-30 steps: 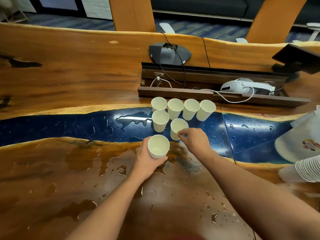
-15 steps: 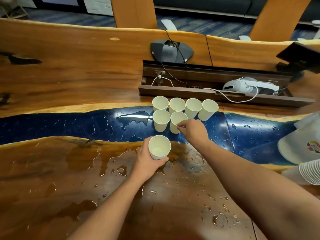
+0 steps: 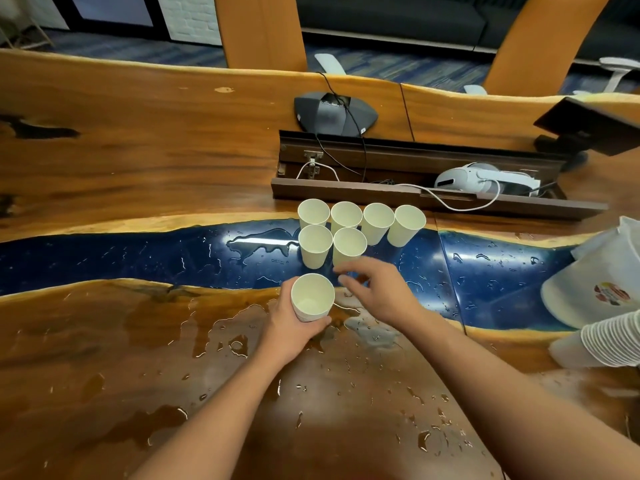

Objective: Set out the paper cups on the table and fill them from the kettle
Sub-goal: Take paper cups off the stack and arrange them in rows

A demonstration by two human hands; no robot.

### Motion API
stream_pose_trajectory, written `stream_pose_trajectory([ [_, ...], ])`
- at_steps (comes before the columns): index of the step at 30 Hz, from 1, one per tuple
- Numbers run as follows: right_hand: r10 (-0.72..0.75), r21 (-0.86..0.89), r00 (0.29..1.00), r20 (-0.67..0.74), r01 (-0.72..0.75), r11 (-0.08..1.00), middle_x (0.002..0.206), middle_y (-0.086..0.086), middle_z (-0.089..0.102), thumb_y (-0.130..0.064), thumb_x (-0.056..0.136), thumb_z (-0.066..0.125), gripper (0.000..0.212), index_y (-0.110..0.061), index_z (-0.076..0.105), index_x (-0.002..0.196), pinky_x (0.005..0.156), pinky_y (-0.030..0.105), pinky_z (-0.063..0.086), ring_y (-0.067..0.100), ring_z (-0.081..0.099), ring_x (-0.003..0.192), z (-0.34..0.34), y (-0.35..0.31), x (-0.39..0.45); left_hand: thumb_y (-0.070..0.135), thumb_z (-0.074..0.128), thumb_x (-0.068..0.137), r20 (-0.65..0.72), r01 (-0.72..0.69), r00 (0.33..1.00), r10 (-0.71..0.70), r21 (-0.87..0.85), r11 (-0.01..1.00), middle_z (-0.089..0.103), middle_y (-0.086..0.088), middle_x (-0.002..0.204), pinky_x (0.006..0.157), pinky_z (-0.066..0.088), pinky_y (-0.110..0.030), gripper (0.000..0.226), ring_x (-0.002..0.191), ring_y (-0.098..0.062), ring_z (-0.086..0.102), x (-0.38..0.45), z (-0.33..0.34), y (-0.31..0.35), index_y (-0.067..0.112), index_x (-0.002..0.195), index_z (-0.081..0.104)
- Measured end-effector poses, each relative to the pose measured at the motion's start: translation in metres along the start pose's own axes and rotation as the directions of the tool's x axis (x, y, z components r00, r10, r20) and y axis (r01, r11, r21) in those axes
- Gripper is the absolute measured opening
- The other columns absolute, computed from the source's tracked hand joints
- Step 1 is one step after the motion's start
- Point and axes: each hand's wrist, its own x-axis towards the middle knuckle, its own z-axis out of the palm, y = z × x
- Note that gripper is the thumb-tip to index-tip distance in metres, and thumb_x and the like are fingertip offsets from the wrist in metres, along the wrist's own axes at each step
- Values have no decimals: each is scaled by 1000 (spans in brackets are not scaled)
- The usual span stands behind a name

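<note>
Several pale paper cups (image 3: 360,223) stand upright in two rows on the wet wood-and-blue-resin table (image 3: 104,341). My left hand (image 3: 294,332) grips a small stack of paper cups (image 3: 311,298), tilted toward me, just in front of the rows. My right hand (image 3: 375,294) hovers with fingers apart, empty, right behind the near-row right cup (image 3: 349,244) and beside the held stack. A white kettle or jug (image 3: 602,282) sits at the right edge, partly cut off.
A sleeve of stacked cups (image 3: 609,341) lies at the right edge. Behind the rows is an open cable tray (image 3: 415,199) with a white headset (image 3: 481,176) and cords. A dark conference phone (image 3: 334,114) sits beyond. Water puddles cover the table.
My right hand has let go of the near-row right cup, which now stands closer to the back row, and has drawn back toward the stack in my left hand.
</note>
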Motion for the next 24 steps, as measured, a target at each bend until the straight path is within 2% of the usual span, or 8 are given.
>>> stream_pose_trajectory([
  [3, -94, -36, 986, 140, 100, 994, 115, -12, 68, -26, 96, 63, 19, -29, 74, 111, 87, 25, 55, 5, 62, 98, 2, 0, -19, 30, 89, 69, 32, -10, 999, 11, -38, 999, 50, 17, 118, 88, 40, -25, 83, 112, -8, 48, -2, 0, 2, 45, 126, 32],
  [7, -174, -118, 972, 157, 194, 974, 118, -12, 66, -27, 94, 66, 20, -29, 74, 112, 81, 15, 49, 2, 61, 93, 1, 1, -33, 29, 91, 66, 67, -10, 998, 14, -67, 998, 54, 16, 120, 89, 42, -24, 84, 112, -8, 50, -10, 7, 2, 42, 129, 37],
  [9, -159, -128, 963, 219, 190, 973, 116, -11, 68, -32, 92, 67, 22, -31, 73, 113, 80, 20, 50, 1, 59, 86, 0, 0, -38, 33, 91, 63, 70, -11, 997, 17, -76, 997, 58, 13, 120, 91, 47, -29, 80, 111, -10, 55, -16, 12, 2, 50, 122, 40],
  [12, -96, -168, 919, 382, 171, 971, 113, -9, 71, -44, 88, 66, 29, -33, 74, 114, 84, 33, 53, 9, 61, 89, 2, -1, -43, 43, 87, 57, 87, -27, 996, 33, -73, 997, 59, 14, 119, 88, 46, -20, 74, 109, -2, 57, -26, 18, 3, 59, 114, 41],
  [14, -93, -203, 893, 441, 200, 958, 110, -5, 73, -38, 92, 65, 27, -30, 74, 116, 86, 35, 50, 15, 62, 92, 0, -5, -46, 41, 89, 61, 93, -36, 995, 42, -60, 998, 59, 19, 115, 84, 44, -16, 73, 106, 4, 55, -31, 20, 3, 61, 112, 40],
  [19, -128, -232, 888, 441, 251, 940, 107, -1, 74, -32, 93, 66, 24, -31, 74, 116, 81, 29, 48, 14, 60, 86, -4, -12, -55, 28, 88, 67, 113, -44, 992, 50, -49, 998, 60, 20, 112, 73, 38, 0, 71, 100, 12, 53, -41, 18, 5, 47, 118, 43],
  [21, -122, -242, 891, 438, 247, 938, 106, -3, 75, -30, 91, 67, 24, -30, 75, 114, 76, 25, 47, 8, 55, 79, -5, -14, -57, 30, 90, 65, 107, -46, 993, 51, -48, 998, 61, 19, 113, 75, 38, -2, 75, 101, 12, 53, -44, 18, 4, 45, 121, 43],
  [24, -136, -255, 903, 407, 255, 933, 104, -6, 75, -27, 88, 68, 25, -29, 77, 110, 72, 23, 45, 5, 52, 76, -6, -18, -57, 36, 91, 61, 92, -38, 995, 43, -50, 998, 62, 21, 113, 81, 43, -13, 78, 104, 7, 56, -46, 20, 1, 53, 120, 42],
])
